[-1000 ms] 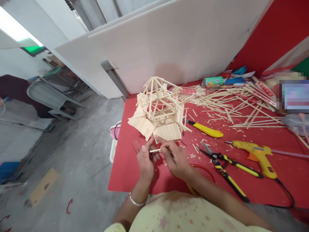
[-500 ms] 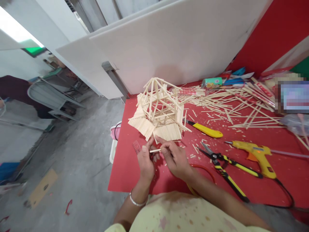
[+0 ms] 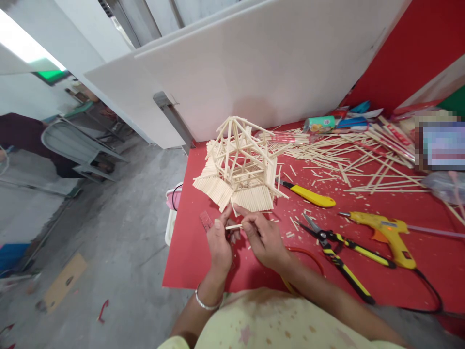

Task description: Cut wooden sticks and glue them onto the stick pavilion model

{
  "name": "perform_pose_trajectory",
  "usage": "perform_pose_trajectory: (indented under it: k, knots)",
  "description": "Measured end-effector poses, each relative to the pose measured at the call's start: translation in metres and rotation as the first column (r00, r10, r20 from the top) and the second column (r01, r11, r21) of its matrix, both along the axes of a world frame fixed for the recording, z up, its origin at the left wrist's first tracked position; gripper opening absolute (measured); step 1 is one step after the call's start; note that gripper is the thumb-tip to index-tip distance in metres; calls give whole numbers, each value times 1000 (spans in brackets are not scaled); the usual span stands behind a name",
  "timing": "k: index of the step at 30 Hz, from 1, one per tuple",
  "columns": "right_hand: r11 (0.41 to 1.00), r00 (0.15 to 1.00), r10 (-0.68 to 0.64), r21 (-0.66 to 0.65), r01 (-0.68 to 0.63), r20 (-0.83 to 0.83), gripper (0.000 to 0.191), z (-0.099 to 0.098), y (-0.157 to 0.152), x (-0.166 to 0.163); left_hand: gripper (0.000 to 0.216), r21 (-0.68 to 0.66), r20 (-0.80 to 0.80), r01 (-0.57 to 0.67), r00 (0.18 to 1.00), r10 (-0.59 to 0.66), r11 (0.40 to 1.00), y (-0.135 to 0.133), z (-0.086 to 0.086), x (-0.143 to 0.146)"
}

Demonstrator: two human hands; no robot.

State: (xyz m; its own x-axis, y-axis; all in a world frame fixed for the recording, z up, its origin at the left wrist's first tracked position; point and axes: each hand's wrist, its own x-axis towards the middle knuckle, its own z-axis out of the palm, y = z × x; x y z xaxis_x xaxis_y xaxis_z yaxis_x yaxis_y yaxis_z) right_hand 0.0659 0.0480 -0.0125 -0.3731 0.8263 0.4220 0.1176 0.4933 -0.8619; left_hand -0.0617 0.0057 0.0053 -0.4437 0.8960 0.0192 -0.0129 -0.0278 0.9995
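A short wooden stick [image 3: 233, 227] lies between my two hands. My right hand [image 3: 265, 240] pinches its right end between thumb and fingers. The other end comes close to the thumb of my left hand [image 3: 220, 245], whose fingers are curled round a clear ruler [image 3: 205, 220] with red markings; its middle is hidden by the hand. Just beyond my fingertips stands a model of glued sticks [image 3: 238, 160], with an open peaked frame on top. Slatted panels [image 3: 252, 198] slope out from its base.
On the red tabletop [image 3: 185, 257], to the right, lie a yellow utility knife [image 3: 308, 195], yellow-and-black shears [image 3: 337, 249] and a yellow glue gun [image 3: 388, 230] with a cord. Loose sticks [image 3: 327, 150] spread behind them. A white board [image 3: 254, 72] stands along the back.
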Motion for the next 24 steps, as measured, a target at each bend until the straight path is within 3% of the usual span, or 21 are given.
perform_pose_trajectory:
  k: [24]
  knots:
    - [1000,1000,1,-23,-1,12,9,-1,0,0,64,-7,18,-19,1000,19,1000,1,-1,1]
